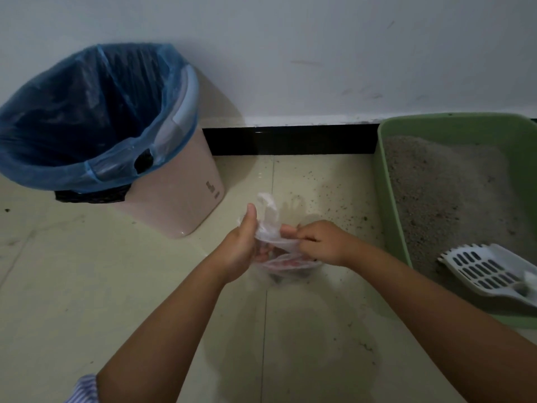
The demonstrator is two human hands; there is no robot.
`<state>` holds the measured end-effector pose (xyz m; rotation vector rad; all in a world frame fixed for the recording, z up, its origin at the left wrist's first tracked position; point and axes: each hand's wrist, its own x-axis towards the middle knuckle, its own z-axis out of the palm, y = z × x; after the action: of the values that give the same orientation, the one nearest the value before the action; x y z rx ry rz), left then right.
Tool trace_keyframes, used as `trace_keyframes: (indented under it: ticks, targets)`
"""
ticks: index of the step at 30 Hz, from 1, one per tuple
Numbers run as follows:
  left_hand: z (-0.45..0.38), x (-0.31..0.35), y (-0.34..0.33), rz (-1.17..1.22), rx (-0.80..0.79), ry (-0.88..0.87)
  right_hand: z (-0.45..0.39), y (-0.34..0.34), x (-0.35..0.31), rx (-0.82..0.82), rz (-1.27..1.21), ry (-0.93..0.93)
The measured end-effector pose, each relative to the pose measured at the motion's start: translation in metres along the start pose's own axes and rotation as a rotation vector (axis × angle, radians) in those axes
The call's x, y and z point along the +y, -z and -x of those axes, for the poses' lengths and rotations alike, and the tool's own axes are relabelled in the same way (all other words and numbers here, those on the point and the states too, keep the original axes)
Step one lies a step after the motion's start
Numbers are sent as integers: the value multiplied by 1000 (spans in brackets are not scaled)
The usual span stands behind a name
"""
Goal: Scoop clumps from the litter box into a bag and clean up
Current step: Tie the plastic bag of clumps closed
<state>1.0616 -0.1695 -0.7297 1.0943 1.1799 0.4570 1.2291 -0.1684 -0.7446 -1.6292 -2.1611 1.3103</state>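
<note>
Head view, looking down at a pale tiled floor (87, 286). Both hands hold a thin, translucent plastic bag (268, 228) above the floor, between the bin and the litter tray. The left hand (241, 251) grips the bag's neck, thumb raised; the right hand (316, 242) pinches a stretched fold with curled fingers. Dark contents, probably clumps, show dimly through the bag's lower part. At right, a green plastic litter box (389, 199) holds grey litter (441, 193), with a white slotted scoop (485, 269) resting inside. At left stands a pink waste bin (174, 199) lined with blue film (87, 112). Scattered granules (343, 210) lie just beside the box.
</note>
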Motion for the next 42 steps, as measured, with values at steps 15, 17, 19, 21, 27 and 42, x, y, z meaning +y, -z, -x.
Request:
trace_keyframes:
  ticks: [15, 17, 19, 21, 27, 42]
  targets:
    - [-5, -9, -2, -169, 4, -49, -8, 6, 15, 188, -322, -184]
    - [-9, -12, 0, 234, 35, -1, -9, 7, 16, 190, -338, -203]
    - [-11, -11, 4, 593, 39, -2, -9, 6, 20, 205, -378, -220]
    - [-12, -10, 4, 699, 100, -32, -10, 3, 24, 242, -419, -228]
    - [-7, -26, -1, 318, 330, -4, -8, -4, 25, 266, -548, -203]
    - [-33, -30, -10, 39, 475, 189, -2, -11, 9, 198, -151, -58]
